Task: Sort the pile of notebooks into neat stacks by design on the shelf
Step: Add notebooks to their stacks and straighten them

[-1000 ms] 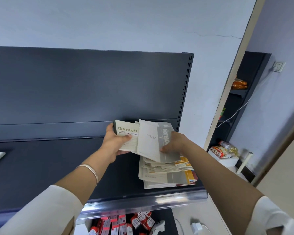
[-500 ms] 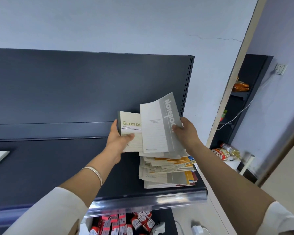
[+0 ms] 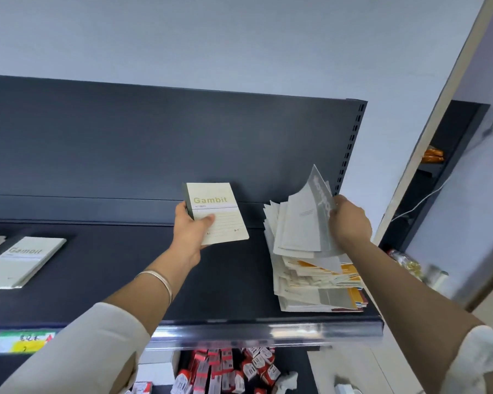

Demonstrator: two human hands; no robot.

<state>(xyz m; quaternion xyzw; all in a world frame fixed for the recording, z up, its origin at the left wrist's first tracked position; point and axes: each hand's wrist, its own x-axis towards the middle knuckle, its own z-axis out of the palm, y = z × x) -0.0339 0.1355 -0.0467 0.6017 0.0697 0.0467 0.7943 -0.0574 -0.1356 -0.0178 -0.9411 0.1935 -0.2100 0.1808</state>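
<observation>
Small cream Gambit notebook (image 3: 217, 213) is up off the shelf (image 3: 125, 282), held in front of the dark back panel w/ cover facing the camera. Left hand (image 3: 190, 231) grips its lower left corner: thumb curled across the cover, fingers behind. Well apart to the right, the messy pile of notebooks (image 3: 316, 282) sits at the shelf's right end w/ cream, grey & orange covers and fanned edges. Right hand (image 3: 349, 220) grips the top few, incl. a grey-and-white notebook (image 3: 310, 220), bending them up off the pile, fingers curled round their right edge. Far left on the shelf lies a flat Gambit stack (image 3: 23, 260). Bracelet (image 3: 160, 280) on left wrist. Price label (image 3: 23, 341) on front rail; red-white packets (image 3: 225, 368) below.
</observation>
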